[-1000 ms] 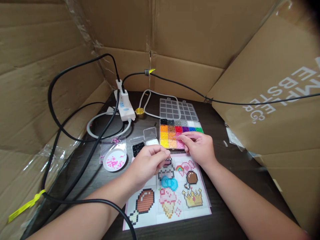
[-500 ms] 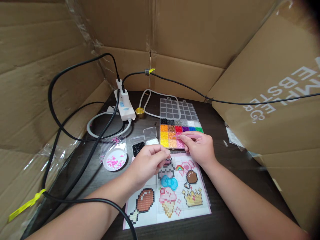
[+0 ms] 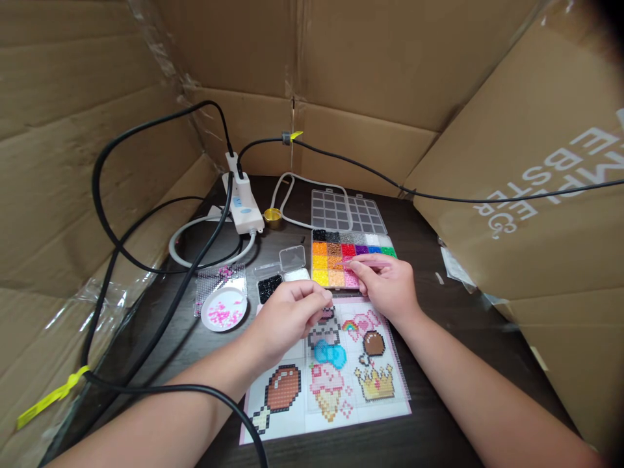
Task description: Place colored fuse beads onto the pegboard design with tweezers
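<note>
My right hand (image 3: pixel 387 285) is closed on pink tweezers (image 3: pixel 364 264), whose tips reach into the bead organizer box (image 3: pixel 351 260) over its red and orange compartments. My left hand (image 3: pixel 287 315) is curled over the top left of the clear pegboard (image 3: pixel 331 364), which lies on a pattern sheet with a drumstick, ice cream, crown and a partly made blue bead figure (image 3: pixel 330 354). What its fingers hold, if anything, is hidden. The box lid (image 3: pixel 347 212) stands open behind the beads.
A white dish of pink beads (image 3: pixel 223 310) and a small case of black and white beads (image 3: pixel 280 276) lie left of the hands. A white power strip (image 3: pixel 242 205), a gold cap (image 3: pixel 272 218) and black cables (image 3: pixel 146 312) cross the dark table. Cardboard walls enclose it.
The tweezers and my right hand have edged slightly further over the bead box. My left hand has stayed put.
</note>
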The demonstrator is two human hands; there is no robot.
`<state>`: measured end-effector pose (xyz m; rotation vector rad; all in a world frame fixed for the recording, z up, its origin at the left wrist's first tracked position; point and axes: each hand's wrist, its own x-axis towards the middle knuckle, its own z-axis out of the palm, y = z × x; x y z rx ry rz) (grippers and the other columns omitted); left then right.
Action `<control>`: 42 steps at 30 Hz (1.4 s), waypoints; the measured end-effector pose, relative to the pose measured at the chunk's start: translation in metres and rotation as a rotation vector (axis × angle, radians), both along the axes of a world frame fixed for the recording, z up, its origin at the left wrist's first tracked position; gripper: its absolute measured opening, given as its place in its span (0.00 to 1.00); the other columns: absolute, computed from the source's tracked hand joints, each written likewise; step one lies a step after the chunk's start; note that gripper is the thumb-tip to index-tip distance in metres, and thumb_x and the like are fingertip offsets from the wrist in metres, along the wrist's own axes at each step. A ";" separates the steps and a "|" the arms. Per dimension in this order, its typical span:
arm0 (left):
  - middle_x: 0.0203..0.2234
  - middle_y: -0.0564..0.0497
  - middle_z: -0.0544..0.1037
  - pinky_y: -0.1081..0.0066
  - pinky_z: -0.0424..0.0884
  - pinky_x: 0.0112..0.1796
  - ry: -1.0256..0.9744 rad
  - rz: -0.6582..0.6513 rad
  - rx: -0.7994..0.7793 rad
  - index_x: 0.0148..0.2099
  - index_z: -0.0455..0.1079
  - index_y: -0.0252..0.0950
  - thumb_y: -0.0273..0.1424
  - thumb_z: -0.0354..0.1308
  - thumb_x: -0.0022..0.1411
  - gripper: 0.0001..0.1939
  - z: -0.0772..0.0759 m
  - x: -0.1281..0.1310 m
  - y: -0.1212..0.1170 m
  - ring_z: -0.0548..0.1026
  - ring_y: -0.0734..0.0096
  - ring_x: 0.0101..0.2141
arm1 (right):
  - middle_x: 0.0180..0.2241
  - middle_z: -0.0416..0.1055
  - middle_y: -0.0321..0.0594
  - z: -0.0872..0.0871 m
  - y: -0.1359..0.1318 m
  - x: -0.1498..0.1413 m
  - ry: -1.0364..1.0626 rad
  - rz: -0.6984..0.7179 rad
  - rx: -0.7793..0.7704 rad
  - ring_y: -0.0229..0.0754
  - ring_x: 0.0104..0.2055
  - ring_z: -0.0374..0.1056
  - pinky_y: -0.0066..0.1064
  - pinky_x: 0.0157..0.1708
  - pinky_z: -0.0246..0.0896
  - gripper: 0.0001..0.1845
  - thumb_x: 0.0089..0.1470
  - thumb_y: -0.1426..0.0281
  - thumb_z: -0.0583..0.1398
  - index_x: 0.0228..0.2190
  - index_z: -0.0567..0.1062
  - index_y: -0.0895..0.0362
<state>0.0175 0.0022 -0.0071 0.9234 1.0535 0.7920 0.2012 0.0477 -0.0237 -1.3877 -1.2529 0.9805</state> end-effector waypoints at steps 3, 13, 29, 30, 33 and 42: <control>0.13 0.61 0.61 0.74 0.43 0.18 0.000 0.002 -0.003 0.26 0.67 0.37 0.43 0.63 0.53 0.15 0.000 0.000 0.000 0.50 0.83 0.15 | 0.15 0.71 0.35 0.001 0.000 0.000 -0.003 -0.005 -0.002 0.34 0.14 0.60 0.27 0.14 0.55 0.14 0.46 0.60 0.70 0.28 0.83 0.58; 0.13 0.61 0.60 0.75 0.42 0.18 -0.001 -0.004 -0.001 0.26 0.67 0.37 0.43 0.63 0.52 0.16 0.000 0.001 0.001 0.50 0.84 0.15 | 0.15 0.70 0.34 -0.001 0.000 0.001 -0.021 0.003 0.011 0.34 0.15 0.60 0.28 0.14 0.55 0.13 0.47 0.59 0.70 0.28 0.83 0.57; 0.13 0.61 0.61 0.77 0.44 0.17 -0.015 -0.001 0.004 0.26 0.66 0.36 0.40 0.63 0.53 0.14 -0.001 -0.001 0.000 0.51 0.85 0.15 | 0.15 0.71 0.35 0.002 -0.001 -0.001 0.008 0.003 -0.008 0.33 0.14 0.59 0.27 0.14 0.54 0.13 0.45 0.61 0.71 0.28 0.83 0.60; 0.13 0.61 0.61 0.77 0.44 0.17 -0.019 -0.002 0.003 0.26 0.66 0.36 0.40 0.63 0.52 0.14 -0.001 -0.001 0.000 0.51 0.85 0.15 | 0.15 0.71 0.35 0.002 -0.001 -0.001 0.005 0.008 -0.006 0.33 0.14 0.59 0.27 0.14 0.54 0.14 0.45 0.61 0.71 0.28 0.83 0.60; 0.13 0.61 0.61 0.77 0.45 0.17 -0.028 -0.003 0.001 0.25 0.66 0.36 0.40 0.64 0.52 0.14 0.000 0.000 0.000 0.51 0.85 0.15 | 0.14 0.69 0.34 0.001 -0.001 0.000 0.002 0.021 0.001 0.33 0.14 0.60 0.27 0.14 0.54 0.14 0.46 0.61 0.70 0.29 0.83 0.60; 0.13 0.61 0.62 0.77 0.44 0.16 -0.030 0.016 -0.010 0.26 0.67 0.35 0.39 0.64 0.52 0.14 -0.001 0.001 0.001 0.52 0.86 0.14 | 0.15 0.71 0.35 0.014 -0.010 0.006 0.029 -0.024 0.101 0.33 0.14 0.60 0.27 0.14 0.56 0.10 0.47 0.64 0.70 0.28 0.83 0.60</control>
